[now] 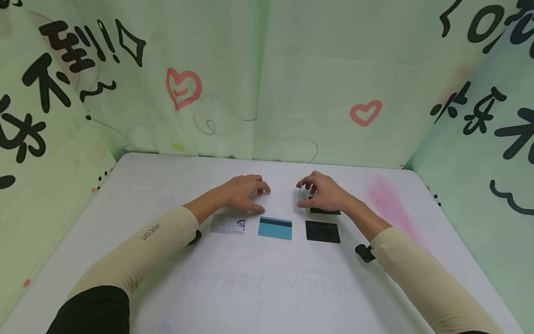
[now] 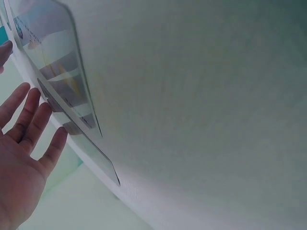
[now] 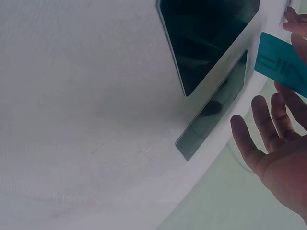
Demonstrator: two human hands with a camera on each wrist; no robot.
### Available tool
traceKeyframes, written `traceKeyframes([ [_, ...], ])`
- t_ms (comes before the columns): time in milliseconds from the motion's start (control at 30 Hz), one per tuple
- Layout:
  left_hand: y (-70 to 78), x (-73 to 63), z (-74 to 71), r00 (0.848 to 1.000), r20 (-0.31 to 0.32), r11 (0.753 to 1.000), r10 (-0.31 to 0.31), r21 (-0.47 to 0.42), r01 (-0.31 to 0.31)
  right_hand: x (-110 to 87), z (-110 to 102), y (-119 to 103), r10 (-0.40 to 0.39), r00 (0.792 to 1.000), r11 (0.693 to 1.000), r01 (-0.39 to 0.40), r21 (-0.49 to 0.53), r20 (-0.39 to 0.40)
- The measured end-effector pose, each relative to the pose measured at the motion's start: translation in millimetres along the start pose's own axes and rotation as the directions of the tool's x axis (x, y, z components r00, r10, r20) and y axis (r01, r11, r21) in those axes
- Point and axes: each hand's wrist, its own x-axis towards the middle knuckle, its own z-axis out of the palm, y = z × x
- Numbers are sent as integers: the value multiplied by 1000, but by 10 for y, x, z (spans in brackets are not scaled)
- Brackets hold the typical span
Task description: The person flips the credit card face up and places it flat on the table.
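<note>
My right hand pinches a teal card between thumb and forefinger; its other fingers are loosely bent. In the head view that card stands nearly edge-on above the table. A dark card lies under the right hand, partly covered by it. My left hand is low over the table with its fingers spread and loosely bent, gripping nothing. In the left wrist view, another card lies by the left fingers, mostly hidden from the head camera.
In a front row lie a silvery card, a blue card with a black stripe, and a black card. The white table has a pink stain at right. A pale green curtain with drawn hearts and lettering surrounds it.
</note>
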Motion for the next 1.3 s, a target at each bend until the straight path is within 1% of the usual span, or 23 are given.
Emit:
traceKeyframes([
  [267,-6,2,0,1000,-3,1000,8,-7,-8,11,60,60,6,1000,1000,-6,-3,18],
  [600,3,-18,-11,1000,-1,1000,3,-15,-3,19,95,64,6,1000,1000,-5,-28,29],
  [833,-2,-15,-19,1000,1,1000,15,-28,-15,14,129,51,33,999,998,-31,-53,28],
  [1100,-5,-11,-29,1000,12,999,7,-43,-6,-3,147,7,64,997,994,-60,-93,38],
  [1300,-8,-7,-28,1000,14,999,-4,-45,4,-8,144,-15,76,996,993,-73,-92,39],
])
